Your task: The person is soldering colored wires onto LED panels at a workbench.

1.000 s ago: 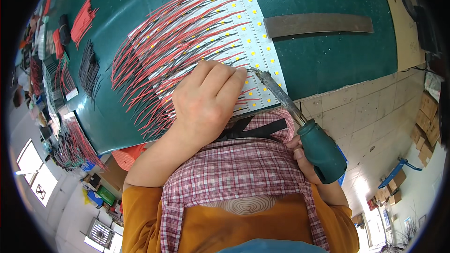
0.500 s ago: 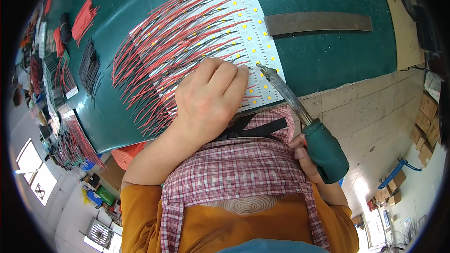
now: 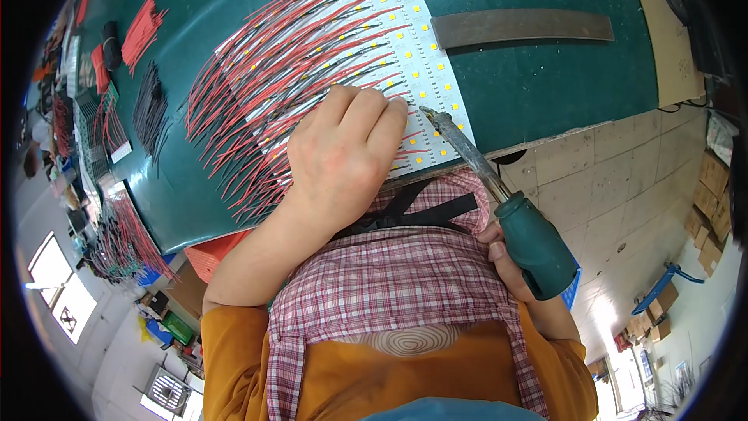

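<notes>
Head view. The left hand is bent palm-down over the near part of a white board dotted with yellow squares, its fingers curled and drawn together; the fingertips are largely hidden, so whether they pinch a wire cannot be told. The right hand, lower and to the right of the left hand, is closed around the green handle of a soldering iron. The iron slants up and leftward from the right hand, its tip just beside the left fingertips; contact with the board cannot be determined. Red and black wires fan across the board, beyond and to the left of the left hand. Farther left of that hand, a red wire bundle and a black wire bundle lie on the green desk. Beyond the right hand, a flat brown-grey strip extends rightward from the board's edge.
</notes>
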`<state>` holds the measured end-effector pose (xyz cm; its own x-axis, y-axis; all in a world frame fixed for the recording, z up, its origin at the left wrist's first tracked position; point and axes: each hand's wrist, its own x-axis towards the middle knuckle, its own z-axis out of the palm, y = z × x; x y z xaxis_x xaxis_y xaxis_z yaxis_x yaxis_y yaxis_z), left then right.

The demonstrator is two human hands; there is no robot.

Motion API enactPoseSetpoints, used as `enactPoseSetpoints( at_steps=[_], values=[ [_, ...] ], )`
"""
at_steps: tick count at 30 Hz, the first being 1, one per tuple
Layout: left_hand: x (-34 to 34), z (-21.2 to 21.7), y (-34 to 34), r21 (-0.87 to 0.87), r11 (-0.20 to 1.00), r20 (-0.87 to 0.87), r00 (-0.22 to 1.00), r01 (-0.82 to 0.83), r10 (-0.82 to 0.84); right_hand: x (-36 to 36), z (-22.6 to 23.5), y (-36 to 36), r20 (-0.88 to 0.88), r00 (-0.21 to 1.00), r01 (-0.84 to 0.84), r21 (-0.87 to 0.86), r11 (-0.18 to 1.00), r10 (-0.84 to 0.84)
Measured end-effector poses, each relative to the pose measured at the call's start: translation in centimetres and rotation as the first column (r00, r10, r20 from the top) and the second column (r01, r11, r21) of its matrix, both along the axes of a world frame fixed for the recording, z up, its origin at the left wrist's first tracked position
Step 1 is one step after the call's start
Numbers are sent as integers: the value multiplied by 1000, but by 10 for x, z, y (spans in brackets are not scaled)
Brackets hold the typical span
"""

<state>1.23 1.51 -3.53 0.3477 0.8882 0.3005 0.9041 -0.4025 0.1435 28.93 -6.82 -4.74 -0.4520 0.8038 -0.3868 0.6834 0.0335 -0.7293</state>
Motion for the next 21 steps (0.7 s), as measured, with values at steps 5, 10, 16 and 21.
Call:
enactPoseSetpoints(
  at_steps=[5,10,16,21],
  values=[
    [2,-1,-1,-6,1000,-16,1000,-2,2,-1,-5,3,-32,999,-17,7,1000,17],
    [0,-5,-3,20,999,-47,998,38,-37,-5,-4,10,-62,997,-51,5,999,51],
    [4,-5,-2,60,997,-88,995,52,-47,-3,-8,7,-171,985,4,158,987,24],
    [3,-7,-2,81,995,-108,993,54,-45,-7,3,14,-126,990,72,50,996,-65]
  ],
)
